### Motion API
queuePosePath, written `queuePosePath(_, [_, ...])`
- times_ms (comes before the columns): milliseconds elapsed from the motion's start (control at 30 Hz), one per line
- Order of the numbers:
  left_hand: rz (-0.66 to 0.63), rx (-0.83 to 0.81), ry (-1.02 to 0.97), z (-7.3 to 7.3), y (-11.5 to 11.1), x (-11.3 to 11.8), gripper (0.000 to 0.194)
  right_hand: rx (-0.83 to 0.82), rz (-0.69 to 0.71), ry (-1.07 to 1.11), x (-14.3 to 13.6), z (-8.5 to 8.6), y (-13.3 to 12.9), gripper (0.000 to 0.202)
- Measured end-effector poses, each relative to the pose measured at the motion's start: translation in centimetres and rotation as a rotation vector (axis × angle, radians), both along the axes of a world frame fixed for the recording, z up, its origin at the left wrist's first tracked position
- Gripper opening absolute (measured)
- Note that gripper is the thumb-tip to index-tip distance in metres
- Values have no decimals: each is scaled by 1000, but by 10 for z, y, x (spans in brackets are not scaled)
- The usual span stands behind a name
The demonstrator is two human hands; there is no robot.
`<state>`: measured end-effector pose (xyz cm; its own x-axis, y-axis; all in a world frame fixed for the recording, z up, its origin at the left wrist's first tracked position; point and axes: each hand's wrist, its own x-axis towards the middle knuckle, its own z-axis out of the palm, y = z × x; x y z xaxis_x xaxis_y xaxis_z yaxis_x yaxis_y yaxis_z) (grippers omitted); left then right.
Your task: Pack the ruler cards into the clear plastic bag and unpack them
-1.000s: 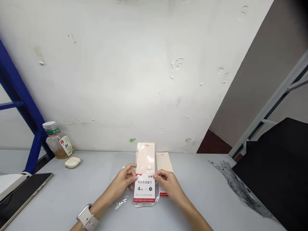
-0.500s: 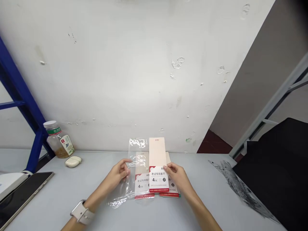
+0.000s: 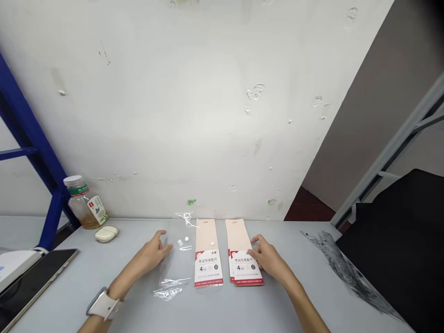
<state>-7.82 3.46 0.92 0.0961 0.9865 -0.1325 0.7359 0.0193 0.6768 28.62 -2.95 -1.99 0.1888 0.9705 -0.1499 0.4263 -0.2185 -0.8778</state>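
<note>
On the desk lie a ruler-set packet with a cream top and a white-and-red printed lower part, and to its right a small stack of matching packets, slightly fanned. My right hand is at the stack's right edge, its thumb touching the top packet and its index finger apart from it. A clear plastic sleeve lies flat left of the single packet. Beside the sleeve's left edge rests my left hand, index finger and thumb spread, holding nothing. Small white dots show on the sleeve.
A clear jar with a white lid and a cream rounded case stand at the left back. A dark-screened tablet or phone lies at the left. At the right is a black object; a white wall rises behind.
The packet my right hand held upright now lies on the right stack. The clear sleeve, raised before, has come down flat, and my left hand has moved left away from it.
</note>
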Motion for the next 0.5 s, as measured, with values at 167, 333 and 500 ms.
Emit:
queuePosePath(167, [50, 370, 410, -9, -7, 14, 55, 3, -69, -106, 1, 1, 0, 19])
queuePosePath(333, [-61, 371, 360, -31, -9, 24, 44, 19, -93, -155, -4, 3, 0, 14])
queuePosePath(500, [-79, 383, 271, -44, -8, 24, 35, 31, -75, -183, -7, 6, 0, 14])
